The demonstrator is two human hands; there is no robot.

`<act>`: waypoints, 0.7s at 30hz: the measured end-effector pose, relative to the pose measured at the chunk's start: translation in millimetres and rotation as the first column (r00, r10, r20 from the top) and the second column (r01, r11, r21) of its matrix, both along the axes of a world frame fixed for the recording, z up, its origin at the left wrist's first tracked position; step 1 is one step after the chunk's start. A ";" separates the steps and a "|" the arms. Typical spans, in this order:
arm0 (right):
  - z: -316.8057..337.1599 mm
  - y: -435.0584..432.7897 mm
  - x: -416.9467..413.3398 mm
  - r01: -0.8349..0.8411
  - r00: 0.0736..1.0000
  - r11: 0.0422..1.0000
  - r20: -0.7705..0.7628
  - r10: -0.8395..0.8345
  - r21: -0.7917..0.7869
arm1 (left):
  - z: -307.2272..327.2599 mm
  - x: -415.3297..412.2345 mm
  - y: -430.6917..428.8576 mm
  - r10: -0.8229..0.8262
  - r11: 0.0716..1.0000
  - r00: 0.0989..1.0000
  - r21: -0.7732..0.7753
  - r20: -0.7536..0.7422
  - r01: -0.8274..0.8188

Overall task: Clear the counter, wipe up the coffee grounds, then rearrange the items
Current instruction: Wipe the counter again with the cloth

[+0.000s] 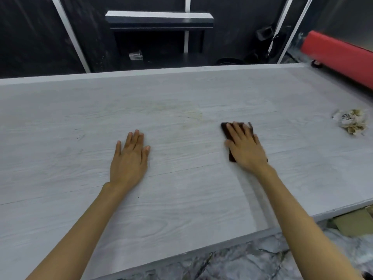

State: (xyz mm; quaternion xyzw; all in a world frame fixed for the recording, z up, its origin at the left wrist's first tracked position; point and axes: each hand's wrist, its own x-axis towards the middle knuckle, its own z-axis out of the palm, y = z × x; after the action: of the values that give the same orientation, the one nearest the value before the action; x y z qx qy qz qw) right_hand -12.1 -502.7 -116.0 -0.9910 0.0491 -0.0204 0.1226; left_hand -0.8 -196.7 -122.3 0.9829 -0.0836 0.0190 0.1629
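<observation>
My right hand (245, 147) presses flat on a dark brown cloth (226, 129) on the pale wood-grain counter (181, 199), right of centre. The cloth shows only at the fingertips and beside the thumb; the hand is slightly blurred. My left hand (129, 156) lies palm down on the bare counter, fingers together, holding nothing. A faint yellowish stain (191, 114) marks the counter beyond and between the hands. A crumpled, brown-stained paper towel (352, 122) lies near the right edge.
A red padded object (339, 55) sits past the counter's far right corner. Behind the counter stands a dark shelf unit (159, 19) with a clear glass (135, 55) on a low ledge. Cardboard (353, 223) lies on the marbled floor at right.
</observation>
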 end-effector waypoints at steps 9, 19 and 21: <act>2.2 106.4 42.9 -0.334 0.943 0.942 0.014 0.333 0.041 | -2.7 1.0 3.3 0.073 0.997 0.996 0.009 0.055 -0.074; 7.1 -52.6 105.8 -0.275 0.960 0.961 -0.047 0.275 0.006 | -3.3 0.1 -6.2 0.167 0.986 0.983 -0.023 0.080 -0.166; 7.7 -37.6 142.8 -0.245 0.968 0.969 -0.053 0.245 0.003 | -3.7 0.0 -6.9 0.196 0.981 0.977 -0.034 0.085 -0.194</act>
State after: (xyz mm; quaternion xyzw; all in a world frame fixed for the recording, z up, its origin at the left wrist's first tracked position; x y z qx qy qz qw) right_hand 130.7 -540.3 -108.3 -0.9899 -0.0705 0.0212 0.1211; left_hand -0.8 -203.6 -126.0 0.9824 0.0062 0.0792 0.1689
